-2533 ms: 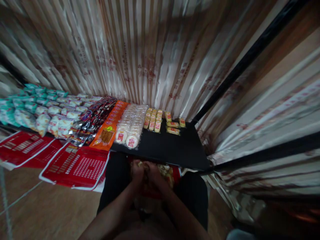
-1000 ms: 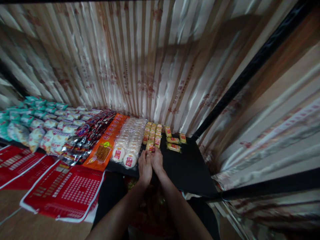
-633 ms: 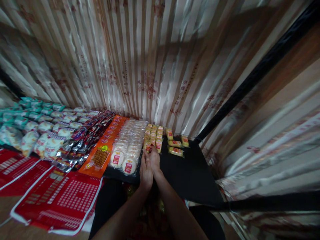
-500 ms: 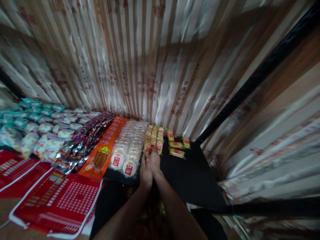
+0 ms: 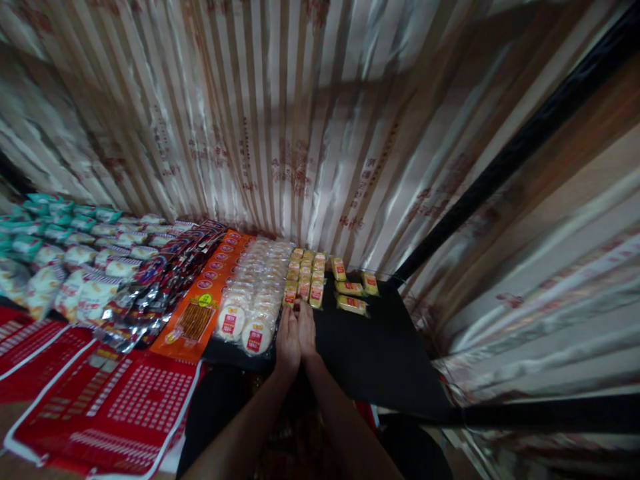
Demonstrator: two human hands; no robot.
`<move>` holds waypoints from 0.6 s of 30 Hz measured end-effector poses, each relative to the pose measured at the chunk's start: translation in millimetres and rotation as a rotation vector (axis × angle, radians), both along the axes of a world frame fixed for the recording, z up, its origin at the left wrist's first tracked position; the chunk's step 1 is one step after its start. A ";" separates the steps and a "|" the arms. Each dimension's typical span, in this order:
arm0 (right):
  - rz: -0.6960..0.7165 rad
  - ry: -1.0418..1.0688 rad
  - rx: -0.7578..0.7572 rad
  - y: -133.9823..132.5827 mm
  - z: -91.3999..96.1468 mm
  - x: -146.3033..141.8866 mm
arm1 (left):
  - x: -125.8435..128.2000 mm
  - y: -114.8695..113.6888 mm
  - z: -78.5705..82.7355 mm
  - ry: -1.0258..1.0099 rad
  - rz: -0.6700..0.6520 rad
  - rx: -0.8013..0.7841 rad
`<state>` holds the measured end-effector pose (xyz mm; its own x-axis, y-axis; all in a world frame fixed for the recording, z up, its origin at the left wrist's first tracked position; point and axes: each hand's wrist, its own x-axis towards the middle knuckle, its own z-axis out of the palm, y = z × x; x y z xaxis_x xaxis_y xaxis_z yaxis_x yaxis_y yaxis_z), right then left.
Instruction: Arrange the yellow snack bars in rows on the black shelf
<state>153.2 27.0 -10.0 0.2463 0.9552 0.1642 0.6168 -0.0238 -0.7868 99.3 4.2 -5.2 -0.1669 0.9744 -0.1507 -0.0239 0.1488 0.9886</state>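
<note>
My left hand [image 5: 289, 339] and my right hand [image 5: 306, 331] lie side by side on the black surface [image 5: 370, 353]. Their fingers stretch forward, close together, and I see nothing held in either. Just beyond the fingertips stand tight rows of small yellow wrapped snack packs [image 5: 303, 288] with red labels. Whether the fingertips touch the front packs is hard to make out. On the right, apart from those rows, several loose yellow packs [image 5: 351, 304] lie at different angles. Left of my hands are two rows of round white rice crackers [image 5: 257, 337] in clear wrappers.
Orange snack bags [image 5: 194, 323], dark shiny packets [image 5: 165, 280], white bags [image 5: 100, 293] and green bags [image 5: 30, 247] line the surface leftward. Red printed bags [image 5: 130, 400] hang at the front. A striped curtain [image 5: 280, 120] backs everything; a black pole [image 5: 470, 193] slants at right.
Both hands have drawn back slightly toward me from the front yellow packs, and the labels of those packs show more. The view has shifted a little.
</note>
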 end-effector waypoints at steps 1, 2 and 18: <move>0.003 -0.025 0.004 -0.7 -1.1 -0.3 | 0.1 0.1 0.4 0.009 0.000 0.005; 0.006 -0.050 0.002 -1.0 -2.1 -0.6 | 0.1 0.0 1.2 0.021 0.001 0.009; 0.072 -0.046 0.047 -11.1 -13.9 4.9 | -2.9 -10.5 16.9 0.284 -0.102 -0.002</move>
